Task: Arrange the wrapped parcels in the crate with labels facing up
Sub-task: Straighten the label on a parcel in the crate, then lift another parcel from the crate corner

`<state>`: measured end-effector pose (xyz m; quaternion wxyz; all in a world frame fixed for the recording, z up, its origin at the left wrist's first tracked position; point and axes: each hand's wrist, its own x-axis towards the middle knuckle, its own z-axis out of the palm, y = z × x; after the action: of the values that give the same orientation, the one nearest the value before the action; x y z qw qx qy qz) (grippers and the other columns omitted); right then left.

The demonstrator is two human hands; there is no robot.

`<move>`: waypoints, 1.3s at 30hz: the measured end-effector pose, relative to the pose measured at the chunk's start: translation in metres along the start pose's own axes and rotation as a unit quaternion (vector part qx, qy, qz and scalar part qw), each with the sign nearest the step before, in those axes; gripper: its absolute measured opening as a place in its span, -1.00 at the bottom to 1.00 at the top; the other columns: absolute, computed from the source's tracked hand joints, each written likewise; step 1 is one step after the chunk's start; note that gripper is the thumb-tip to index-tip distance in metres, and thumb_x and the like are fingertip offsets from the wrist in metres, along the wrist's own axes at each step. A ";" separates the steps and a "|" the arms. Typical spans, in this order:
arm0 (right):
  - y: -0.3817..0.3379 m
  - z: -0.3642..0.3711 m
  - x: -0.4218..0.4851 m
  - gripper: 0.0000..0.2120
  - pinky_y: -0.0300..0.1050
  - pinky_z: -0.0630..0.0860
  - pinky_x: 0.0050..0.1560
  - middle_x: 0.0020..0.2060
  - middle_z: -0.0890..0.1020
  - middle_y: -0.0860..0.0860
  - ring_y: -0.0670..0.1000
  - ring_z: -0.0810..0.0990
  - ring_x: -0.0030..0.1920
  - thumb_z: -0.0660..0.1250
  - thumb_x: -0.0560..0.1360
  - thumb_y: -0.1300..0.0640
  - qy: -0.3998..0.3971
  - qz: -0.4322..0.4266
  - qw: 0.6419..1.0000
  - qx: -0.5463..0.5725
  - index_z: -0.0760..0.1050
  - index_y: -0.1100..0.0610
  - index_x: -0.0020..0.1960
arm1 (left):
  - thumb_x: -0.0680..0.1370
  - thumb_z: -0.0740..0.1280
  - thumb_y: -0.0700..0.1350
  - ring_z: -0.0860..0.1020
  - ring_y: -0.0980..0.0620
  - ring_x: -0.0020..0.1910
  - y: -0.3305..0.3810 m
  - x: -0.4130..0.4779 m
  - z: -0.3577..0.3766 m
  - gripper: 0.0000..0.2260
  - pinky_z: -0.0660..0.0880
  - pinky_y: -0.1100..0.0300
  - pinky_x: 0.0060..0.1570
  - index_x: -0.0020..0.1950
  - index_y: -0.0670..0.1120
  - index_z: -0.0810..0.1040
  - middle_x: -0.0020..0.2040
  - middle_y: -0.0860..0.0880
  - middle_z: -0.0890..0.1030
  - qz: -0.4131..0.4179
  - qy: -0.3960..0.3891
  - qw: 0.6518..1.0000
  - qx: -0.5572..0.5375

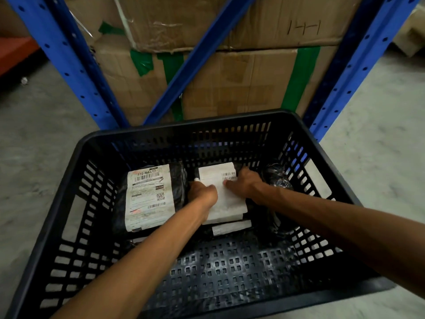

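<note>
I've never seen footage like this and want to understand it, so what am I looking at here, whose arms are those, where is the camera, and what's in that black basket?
There is no machine here. The one picture comes from a camera worn on a person's head, looking forward and down, so the two bare arms are the wearer's own. They reach into a black plastic crate standing on a concrete floor before blue shelving stacked with cardboard boxes. The left hand and right hand both rest on the middle parcel, which shows a white label with barcodes. To its left lies a dark-wrapped parcel, label facing up. At the right sits a third black-wrapped parcel with no label showing.
</note>
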<state>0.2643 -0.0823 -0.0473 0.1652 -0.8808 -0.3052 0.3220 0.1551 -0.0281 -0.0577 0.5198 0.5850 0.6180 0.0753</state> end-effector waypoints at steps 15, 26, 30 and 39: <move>-0.007 -0.050 -0.030 -0.68 -0.09 0.52 0.15 0.22 0.62 0.17 0.18 0.59 0.21 0.23 0.57 0.11 0.016 -0.128 0.967 -0.221 0.53 0.20 0.26 | 0.57 0.31 -0.14 0.18 -0.21 0.56 0.009 -0.019 0.000 -0.23 0.28 0.05 0.47 0.63 -0.17 -0.10 0.61 -0.23 0.08 0.034 -0.054 0.994 0.087; 0.036 -0.109 -0.114 -0.57 0.02 0.56 0.19 0.24 0.58 -0.01 0.08 0.55 0.28 0.29 0.39 0.14 -0.014 -0.299 0.840 -0.452 0.53 -0.03 0.25 | 0.48 0.36 -0.25 0.63 0.04 -0.02 -0.013 -0.098 0.042 -0.81 0.58 0.23 -0.01 0.07 -0.08 0.61 -0.05 -0.02 0.69 0.145 -0.163 0.969 0.113; 0.061 -0.087 -0.111 -0.53 0.02 0.18 0.54 0.50 0.34 -0.03 0.08 0.07 0.59 0.23 0.47 0.21 -0.048 -0.347 0.782 -0.516 0.45 -0.02 0.37 | 0.52 0.38 -0.10 0.59 -0.07 0.22 -0.034 -0.102 0.085 -0.70 0.53 0.14 0.20 0.24 -0.12 0.59 0.23 -0.12 0.62 0.066 -0.217 0.953 0.199; 0.074 -0.078 -0.097 -0.57 -0.05 0.24 0.53 0.57 0.22 0.00 0.05 -0.11 0.61 0.12 0.60 0.32 -0.060 -0.324 0.800 -0.502 0.43 0.09 0.42 | 0.50 0.43 -0.04 0.60 0.05 0.19 -0.028 -0.094 0.119 -0.62 0.43 0.30 -0.11 0.28 -0.13 0.61 0.23 -0.11 0.66 0.061 -0.162 0.980 0.098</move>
<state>0.2897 -0.2080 0.0199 -0.2239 -0.6691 -0.7009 0.1042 0.2026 -0.1732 -0.0787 0.5474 0.6744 0.4930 -0.0501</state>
